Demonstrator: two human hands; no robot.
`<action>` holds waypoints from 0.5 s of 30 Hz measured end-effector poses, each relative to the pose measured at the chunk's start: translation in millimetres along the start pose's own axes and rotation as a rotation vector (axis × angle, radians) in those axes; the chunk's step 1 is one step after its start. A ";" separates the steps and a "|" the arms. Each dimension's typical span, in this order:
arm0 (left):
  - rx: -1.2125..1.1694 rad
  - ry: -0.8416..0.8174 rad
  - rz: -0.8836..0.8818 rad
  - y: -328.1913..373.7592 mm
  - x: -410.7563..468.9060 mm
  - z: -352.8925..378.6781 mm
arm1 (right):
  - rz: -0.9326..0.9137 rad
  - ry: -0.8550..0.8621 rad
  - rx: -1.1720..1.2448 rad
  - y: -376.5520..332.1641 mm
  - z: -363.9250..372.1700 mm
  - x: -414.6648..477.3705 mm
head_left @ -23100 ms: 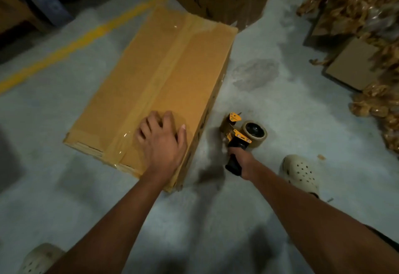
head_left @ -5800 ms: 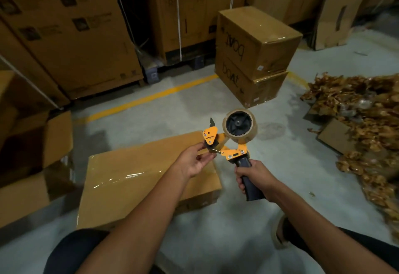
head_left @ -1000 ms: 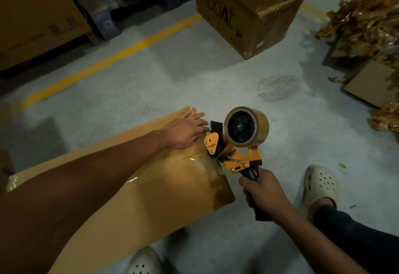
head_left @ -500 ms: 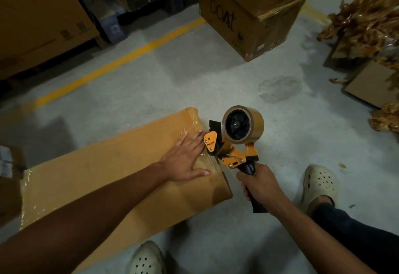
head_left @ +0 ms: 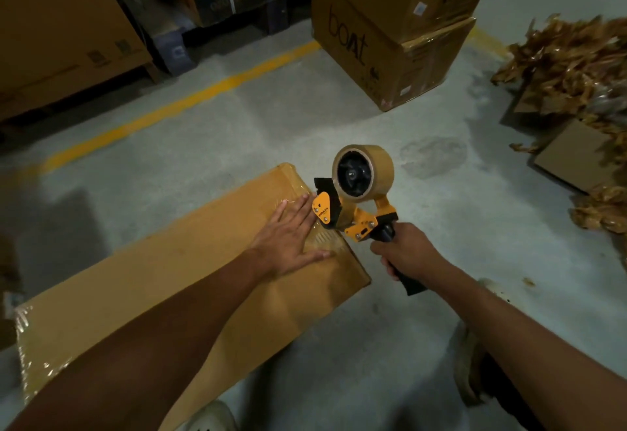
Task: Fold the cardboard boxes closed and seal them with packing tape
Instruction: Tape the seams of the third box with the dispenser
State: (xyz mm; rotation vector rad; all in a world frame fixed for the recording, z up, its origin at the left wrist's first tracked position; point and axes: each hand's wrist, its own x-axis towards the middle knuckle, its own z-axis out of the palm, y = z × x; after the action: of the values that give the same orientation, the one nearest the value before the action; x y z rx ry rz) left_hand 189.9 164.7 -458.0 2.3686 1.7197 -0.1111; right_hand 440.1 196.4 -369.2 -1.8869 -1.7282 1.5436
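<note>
A long flat cardboard box point(head_left: 163, 281) lies on the concrete floor, with shiny clear tape at both of its ends. My left hand point(head_left: 288, 237) lies flat, fingers straight, pressing the tape at the box's right end. My right hand point(head_left: 407, 254) grips the black handle of an orange tape dispenser point(head_left: 353, 206) that carries a brown tape roll point(head_left: 364, 171). The dispenser's blade end sits just right of my left fingertips, above the box's right edge.
Two stacked sealed boxes marked "boat" point(head_left: 383, 47) stand behind. Large cartons point(head_left: 61, 30) sit on pallets at the back left, past a yellow floor line point(head_left: 190, 98). Crumpled brown packing scraps point(head_left: 573, 67) and a flat cardboard piece point(head_left: 573, 155) lie right. My shoes point(head_left: 210, 418) show below.
My left hand slid from the box's far corner toward me along its right end and now lies flat on the tape. The dispenser stays beside it in my right hand.
</note>
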 end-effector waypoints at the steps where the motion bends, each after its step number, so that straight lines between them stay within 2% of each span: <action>1: 0.001 0.003 0.000 0.3 -0.1 0.2 | 0.001 -0.018 -0.022 -1.1 -3.1 -2.0; 7: 0.013 -0.042 -0.025 2.0 1.2 -2.3 | 0.089 -0.086 -0.080 19.3 -26.3 -28.4; 12: 0.028 -0.116 -0.039 15.6 -0.6 -12.1 | 0.111 -0.081 -0.027 43.4 -31.3 -48.8; 15: 0.064 -0.123 0.077 27.8 -4.1 -18.6 | 0.091 -0.064 -0.002 44.9 -27.6 -52.5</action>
State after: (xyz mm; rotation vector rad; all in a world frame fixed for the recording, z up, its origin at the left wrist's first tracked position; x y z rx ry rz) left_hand 213.7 156.6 -435.6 2.4152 1.5903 -0.2969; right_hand 499.7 153.3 -358.2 -1.9634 -1.6912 1.6531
